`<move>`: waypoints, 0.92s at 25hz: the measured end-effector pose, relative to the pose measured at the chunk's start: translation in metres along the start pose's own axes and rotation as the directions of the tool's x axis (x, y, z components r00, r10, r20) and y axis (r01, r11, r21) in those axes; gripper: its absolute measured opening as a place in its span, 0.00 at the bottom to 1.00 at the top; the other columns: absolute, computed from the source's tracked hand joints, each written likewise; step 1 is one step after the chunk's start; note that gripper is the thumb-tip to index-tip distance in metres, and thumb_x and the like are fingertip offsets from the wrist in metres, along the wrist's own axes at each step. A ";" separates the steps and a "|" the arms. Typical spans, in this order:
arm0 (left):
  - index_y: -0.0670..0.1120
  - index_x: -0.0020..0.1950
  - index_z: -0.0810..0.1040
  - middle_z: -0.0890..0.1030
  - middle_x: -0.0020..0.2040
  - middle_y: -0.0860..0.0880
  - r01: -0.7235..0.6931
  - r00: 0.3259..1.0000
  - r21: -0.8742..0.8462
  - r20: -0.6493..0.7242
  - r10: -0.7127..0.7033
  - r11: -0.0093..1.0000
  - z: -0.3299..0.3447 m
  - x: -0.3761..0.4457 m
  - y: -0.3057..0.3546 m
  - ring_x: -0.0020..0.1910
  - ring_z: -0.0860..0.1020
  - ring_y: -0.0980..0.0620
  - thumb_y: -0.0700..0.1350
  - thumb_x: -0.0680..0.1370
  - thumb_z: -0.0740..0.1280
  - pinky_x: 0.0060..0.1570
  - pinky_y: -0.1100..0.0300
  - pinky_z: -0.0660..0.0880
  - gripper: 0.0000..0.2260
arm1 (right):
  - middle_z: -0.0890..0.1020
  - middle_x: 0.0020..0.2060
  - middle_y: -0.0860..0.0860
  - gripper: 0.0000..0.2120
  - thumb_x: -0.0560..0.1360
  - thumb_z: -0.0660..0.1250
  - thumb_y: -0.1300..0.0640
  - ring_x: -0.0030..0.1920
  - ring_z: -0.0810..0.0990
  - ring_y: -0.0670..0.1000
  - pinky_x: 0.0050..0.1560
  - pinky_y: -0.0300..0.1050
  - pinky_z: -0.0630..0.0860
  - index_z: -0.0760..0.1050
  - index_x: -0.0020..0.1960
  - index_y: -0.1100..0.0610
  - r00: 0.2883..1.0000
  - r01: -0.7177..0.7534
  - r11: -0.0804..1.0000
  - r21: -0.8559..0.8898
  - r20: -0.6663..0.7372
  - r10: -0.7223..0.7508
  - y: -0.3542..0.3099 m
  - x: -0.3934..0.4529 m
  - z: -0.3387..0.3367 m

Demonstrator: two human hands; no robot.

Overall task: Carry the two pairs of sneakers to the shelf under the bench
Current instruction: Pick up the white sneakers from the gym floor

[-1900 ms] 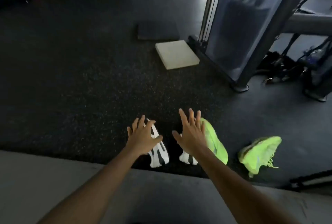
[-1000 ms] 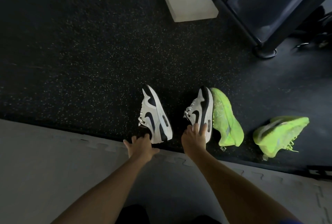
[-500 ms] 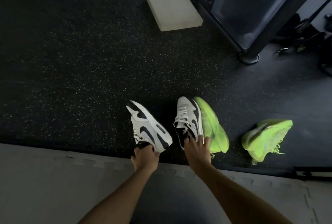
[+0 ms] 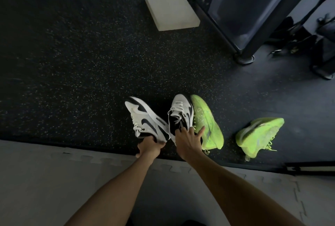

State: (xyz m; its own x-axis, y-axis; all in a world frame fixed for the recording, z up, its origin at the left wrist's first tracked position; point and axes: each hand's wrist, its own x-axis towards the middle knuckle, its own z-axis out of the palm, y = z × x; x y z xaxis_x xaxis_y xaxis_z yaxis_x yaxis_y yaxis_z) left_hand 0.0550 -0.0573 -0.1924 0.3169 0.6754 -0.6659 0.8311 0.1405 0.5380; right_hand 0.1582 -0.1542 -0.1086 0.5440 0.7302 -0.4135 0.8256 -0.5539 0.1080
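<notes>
The dark speckled floor (image 4: 81, 66) fills most of the view, and a grey foam mat (image 4: 45, 180) with a jigsaw edge lies along its near side. Far right of the floor stands a dark machine frame (image 4: 241, 8), and just left of its base a pale block (image 4: 171, 10) lies flat. Near the mat's edge are four sneakers. The far green sneaker (image 4: 257, 135) lies alone on the floor, well right of the others. The near green sneaker (image 4: 206, 122) lies just beside the right white sneaker (image 4: 181, 111), the two apparently touching along their sides. The left white sneaker (image 4: 145, 118) is tilted, toe pointing away and to the left. The left hand (image 4: 149, 148) has its grip curled round the heel of the left white sneaker. The right hand (image 4: 187, 141) has fingers hooked into the heel opening of the right white sneaker, while one straight finger reaches across onto the near green sneaker. Both forearms stretch out over the mat.
</notes>
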 end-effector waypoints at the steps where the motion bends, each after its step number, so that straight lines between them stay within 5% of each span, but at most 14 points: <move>1: 0.51 0.41 0.75 0.77 0.45 0.50 -0.049 0.998 0.042 -0.025 0.050 0.998 -0.007 -0.007 0.011 0.57 0.71 0.45 0.60 0.69 0.73 0.58 0.42 0.67 0.15 | 0.75 0.57 0.54 0.17 0.73 0.69 0.59 0.64 0.69 0.61 0.64 0.83 0.47 0.70 0.60 0.54 1.000 -0.006 1.000 0.008 -0.008 0.006 0.000 -0.001 -0.002; 4: 0.50 0.45 0.71 0.73 0.45 0.52 -0.266 0.942 0.317 -0.114 0.315 0.910 -0.031 -0.027 0.033 0.57 0.70 0.48 0.50 0.77 0.65 0.60 0.37 0.61 0.06 | 0.75 0.55 0.53 0.15 0.73 0.68 0.58 0.63 0.70 0.61 0.64 0.84 0.47 0.69 0.58 0.54 0.999 -0.026 0.999 0.039 -0.026 0.027 -0.002 -0.008 -0.005; 9: 0.48 0.58 0.69 0.72 0.53 0.50 -0.420 0.778 0.785 0.053 0.627 0.454 -0.078 -0.052 0.035 0.60 0.68 0.51 0.45 0.77 0.66 0.61 0.19 0.50 0.11 | 0.74 0.55 0.52 0.17 0.72 0.70 0.55 0.62 0.71 0.58 0.65 0.82 0.49 0.69 0.58 0.54 0.993 -0.034 0.991 0.130 -0.105 0.048 0.001 -0.028 -0.031; 14: 0.49 0.55 0.68 0.72 0.53 0.51 -0.549 0.643 0.788 0.185 0.743 0.279 -0.115 -0.106 0.064 0.57 0.69 0.51 0.49 0.79 0.64 0.63 0.22 0.53 0.08 | 0.73 0.58 0.53 0.18 0.72 0.69 0.55 0.64 0.69 0.58 0.68 0.77 0.54 0.68 0.60 0.55 0.987 -0.005 0.958 0.286 -0.153 0.051 -0.005 -0.068 -0.084; 17: 0.50 0.57 0.68 0.74 0.54 0.53 -0.576 0.615 0.777 0.210 0.760 0.252 -0.129 -0.144 0.059 0.58 0.71 0.52 0.51 0.81 0.61 0.65 0.32 0.61 0.08 | 0.74 0.60 0.55 0.18 0.73 0.69 0.55 0.61 0.70 0.59 0.64 0.60 0.66 0.68 0.60 0.56 0.975 0.044 0.952 0.304 -0.219 0.025 -0.006 -0.109 -0.107; 23: 0.47 0.52 0.74 0.80 0.47 0.49 -0.601 0.447 0.795 0.253 0.858 0.079 -0.158 -0.273 0.037 0.48 0.76 0.48 0.53 0.79 0.64 0.40 0.50 0.74 0.10 | 0.76 0.55 0.54 0.13 0.75 0.65 0.55 0.56 0.73 0.59 0.55 0.52 0.70 0.71 0.58 0.56 0.950 0.148 0.910 0.388 -0.313 -0.021 -0.004 -0.225 -0.138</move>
State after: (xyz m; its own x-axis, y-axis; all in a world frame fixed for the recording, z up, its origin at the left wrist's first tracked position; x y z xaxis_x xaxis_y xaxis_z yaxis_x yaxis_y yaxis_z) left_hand -0.0727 -0.1217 0.0908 0.9704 0.2393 0.0335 0.2383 -0.9707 0.0318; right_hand 0.0530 -0.2615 0.1087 0.5461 0.8301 -0.1124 0.7734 -0.5512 -0.3132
